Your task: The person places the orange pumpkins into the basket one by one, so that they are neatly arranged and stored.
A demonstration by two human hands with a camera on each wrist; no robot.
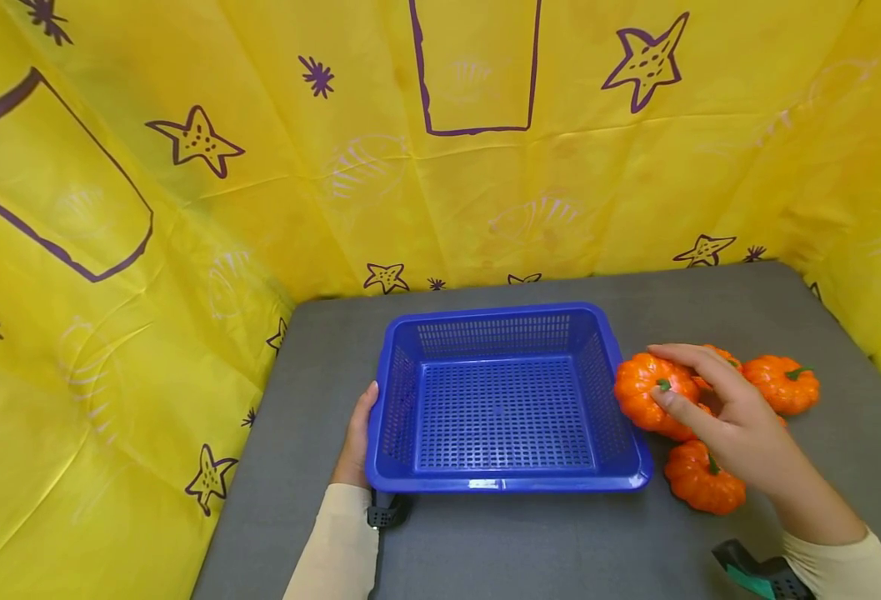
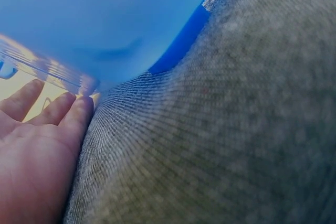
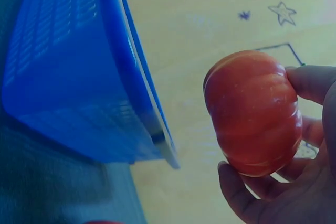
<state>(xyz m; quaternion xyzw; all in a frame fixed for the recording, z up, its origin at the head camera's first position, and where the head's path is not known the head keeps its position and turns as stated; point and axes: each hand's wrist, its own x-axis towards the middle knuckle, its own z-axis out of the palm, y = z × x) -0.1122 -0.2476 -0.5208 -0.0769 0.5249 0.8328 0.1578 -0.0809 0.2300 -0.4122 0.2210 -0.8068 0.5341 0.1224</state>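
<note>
A blue plastic basket (image 1: 500, 482) with perforated walls stands upright on the grey table, and its inside is bare. My left hand (image 1: 357, 437) lies against its left side; in the left wrist view the fingers (image 2: 55, 111) reach fairly straight toward the basket wall. Just off the basket's right rim, my right hand (image 1: 751, 433) holds a small orange toy pumpkin (image 1: 644, 387) with a green stem. Thumb and fingers curl round the pumpkin's sides in the right wrist view, where it hangs in the air beside the basket.
More orange pumpkins lie on the table right of the basket, among them one farther right (image 1: 778, 383) and one nearer me (image 1: 703, 479). Some are partly hidden by my right hand. Yellow printed cloth (image 1: 470, 208) walls the table's back and sides.
</note>
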